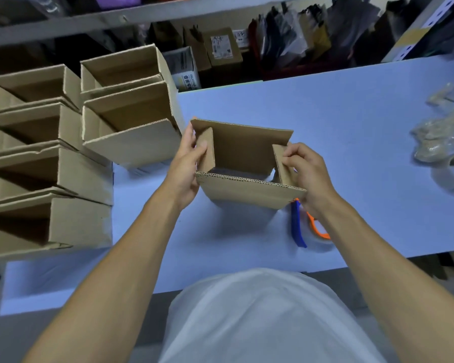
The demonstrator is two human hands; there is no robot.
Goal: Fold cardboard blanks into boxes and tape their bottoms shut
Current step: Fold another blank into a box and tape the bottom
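Observation:
A brown cardboard box [247,191] is held just above the pale blue table [351,121], its open end facing me with four flaps standing up. My left hand [185,163] grips the left side, thumb pressing the short left flap inward. My right hand [304,174] grips the right side, fingers curled over the short right flap. A tape dispenser [298,226] with a blue handle and orange frame lies on the table just below my right hand, partly hidden by my wrist.
Several folded open boxes [63,163] are stacked at the left, with two more [131,111] close beside my left hand. Crumpled clear tape and a roll [440,148] lie at the far right. Shelves with packed goods [273,40] run behind the table.

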